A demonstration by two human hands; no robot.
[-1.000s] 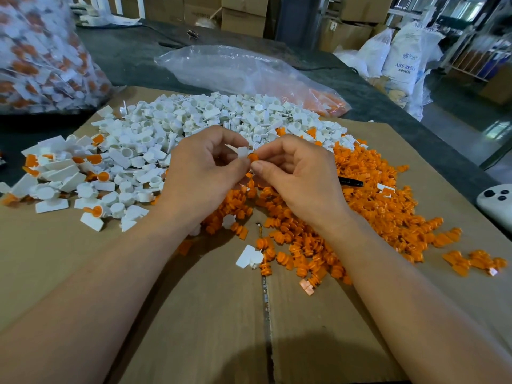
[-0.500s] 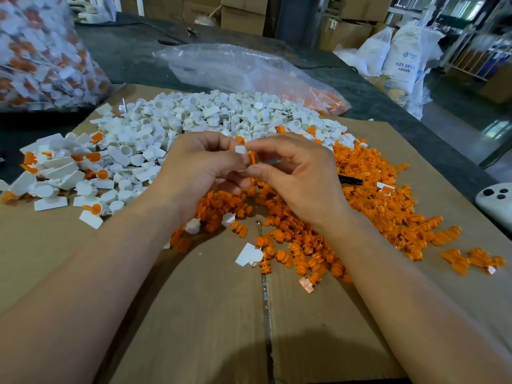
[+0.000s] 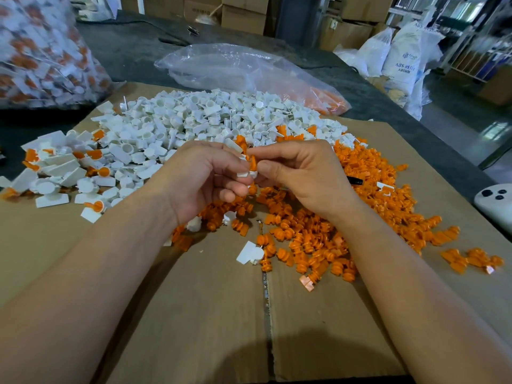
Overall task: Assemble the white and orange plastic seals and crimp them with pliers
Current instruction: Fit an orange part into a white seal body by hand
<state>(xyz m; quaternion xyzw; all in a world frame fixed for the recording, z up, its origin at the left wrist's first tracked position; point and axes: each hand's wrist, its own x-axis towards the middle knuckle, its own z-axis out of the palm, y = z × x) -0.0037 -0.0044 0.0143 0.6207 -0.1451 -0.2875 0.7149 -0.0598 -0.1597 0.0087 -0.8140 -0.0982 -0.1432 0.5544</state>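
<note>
An orange piece [image 3: 252, 162] and a white piece [image 3: 245, 173] meet in the air between the two hands, above the spot where the piles join. The left hand [image 3: 205, 178] pinches the white piece between thumb and curled fingers. The right hand [image 3: 302, 176] pinches the orange piece at its fingertips, and the two pieces touch. How far one sits inside the other cannot be told.

Below and to the right lies the orange pile [image 3: 368, 206]; behind the hands spreads the white pile [image 3: 194, 120]. At the left is a cluster of joined seals [image 3: 55, 167], white with orange showing. A lone white part [image 3: 249, 253] lies near the seam of the cardboard [image 3: 194, 314] that carries everything.

A black tip [image 3: 355, 180] shows just beyond the right hand. Farther back on the dark tabletop [image 3: 124, 51] lie a clear bag [image 3: 243, 67] and, at the left, a full bag [image 3: 41, 51] of white and orange parts.
</note>
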